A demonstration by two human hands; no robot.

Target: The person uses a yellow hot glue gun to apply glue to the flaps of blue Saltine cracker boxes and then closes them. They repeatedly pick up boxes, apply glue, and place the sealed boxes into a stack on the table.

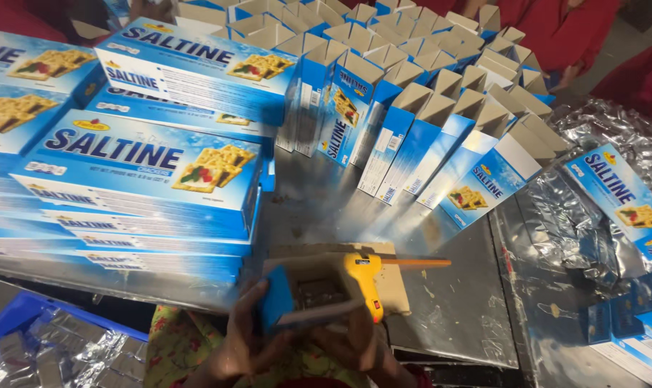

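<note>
Low in the middle of the view, my left hand (243,338) grips a blue cracker carton (304,287) by its left side, open end facing up with brown inner flaps showing. My right hand (351,341) holds the carton's lower right edge and lies against a yellow glue gun (365,276). The gun's orange glue stick (416,263) juts out to the right. Whether the right hand also grips the gun is hard to tell because of blur.
Stacks of closed blue cracker boxes (132,172) fill the left of the metal table (455,302). Several open-topped cartons (426,108) stand in rows behind. Silver foil packs (599,129) and loose boxes (621,194) lie right. A blue crate (24,316) sits lower left. A person in red (563,29) stands opposite.
</note>
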